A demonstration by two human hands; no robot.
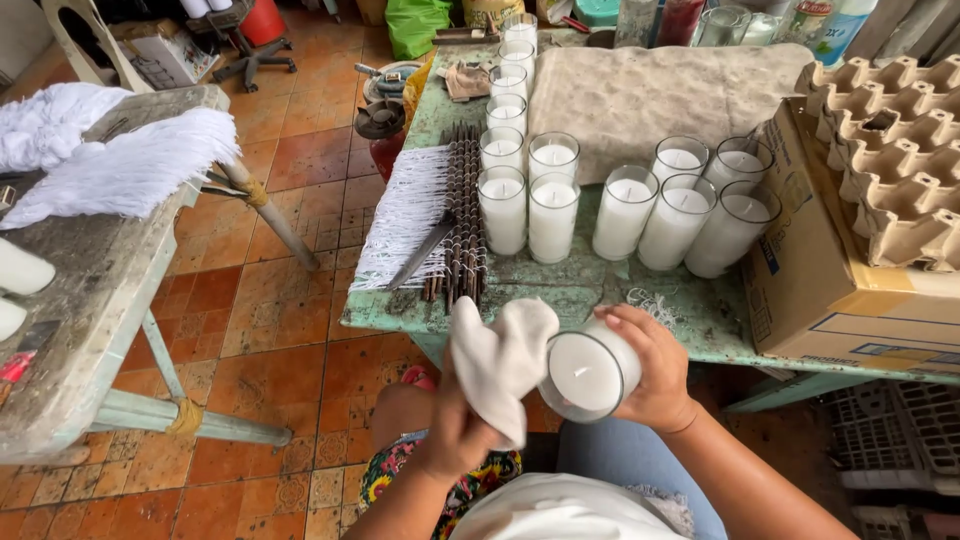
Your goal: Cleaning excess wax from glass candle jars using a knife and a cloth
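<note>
My right hand (655,368) grips a glass jar candle (590,372) filled with white wax, tilted with its open top toward me. A white cloth (500,358) is bunched in my left hand (455,432) and pressed against the jar's rim on its left side. Both hands are just below the near edge of the worn green table (560,300). On the table stand several more white glass candles (553,215), in a row and a cluster.
A bundle of dark sticks with white wicks (440,215) lies on the table's left part, with a knife on it. A cardboard box with egg trays (880,180) stands on the right. A beige cloth (650,95) lies at the back. A second table with white wicks (110,165) stands left.
</note>
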